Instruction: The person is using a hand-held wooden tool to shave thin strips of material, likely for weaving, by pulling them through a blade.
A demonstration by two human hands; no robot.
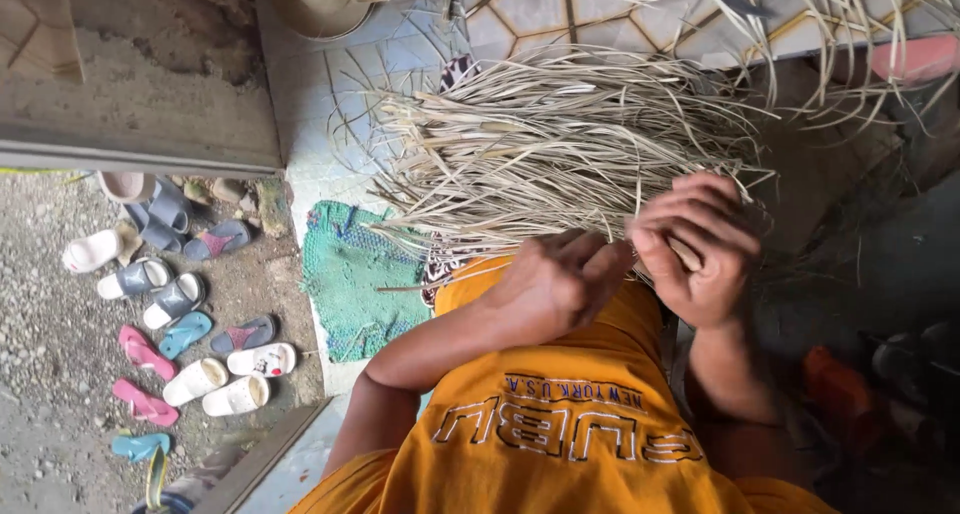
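A big bundle of pale dried leaf strips (560,144) fans out over the tiled floor in front of me, its near ends gathered at my lap. My right hand (700,249) is curled shut around a bunch of those ends. Just left of it, my left hand (555,284) pinches neighbouring strips with its fingers closed, its fingertips almost touching the right hand. My orange shirt (560,424) fills the bottom of the view. The strip ends inside both fists are hidden.
A green woven mat (350,274) lies at the step edge to my left. Beyond it, several sandals and slippers (180,304) are scattered on gravel. A straw hat (320,4) sits at the top, a pink object (915,59) at top right, a red object (840,389) at lower right.
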